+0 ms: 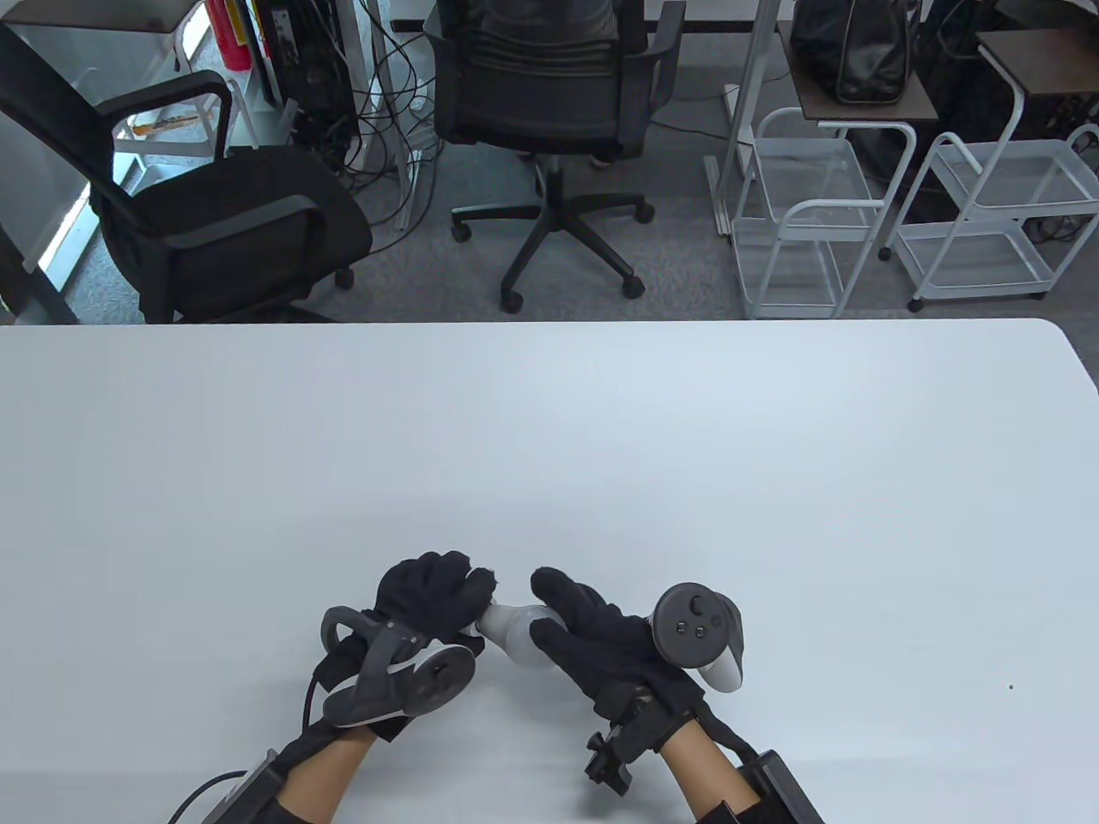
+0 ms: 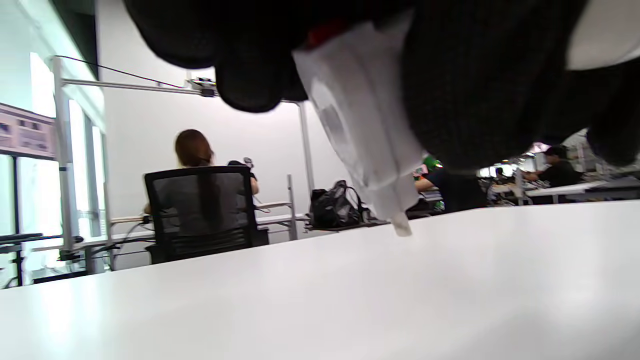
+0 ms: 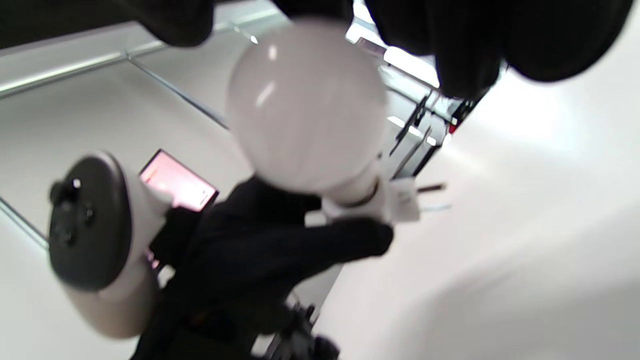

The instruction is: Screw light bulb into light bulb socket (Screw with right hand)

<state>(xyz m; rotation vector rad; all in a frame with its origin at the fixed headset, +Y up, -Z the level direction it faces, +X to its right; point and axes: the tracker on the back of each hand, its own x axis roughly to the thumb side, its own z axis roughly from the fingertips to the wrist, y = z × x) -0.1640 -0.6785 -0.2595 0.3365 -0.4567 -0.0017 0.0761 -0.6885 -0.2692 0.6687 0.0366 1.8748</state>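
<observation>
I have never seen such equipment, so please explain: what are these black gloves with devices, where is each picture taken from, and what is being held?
These are a person's hands in sensor gloves, each with a tracker strapped on its back. One camera looks down at the white table; the other two sit on the wrists. The left hand grips a white socket with plug prongs. The right hand holds the light bulb, whose base meets that socket, above the table.

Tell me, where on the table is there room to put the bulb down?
The white table shows bare top from its far edge down to the hands, and out to both sides of them. It is crowded only near the bottom middle, where the left hand and right hand meet around the light bulb and its socket.
</observation>
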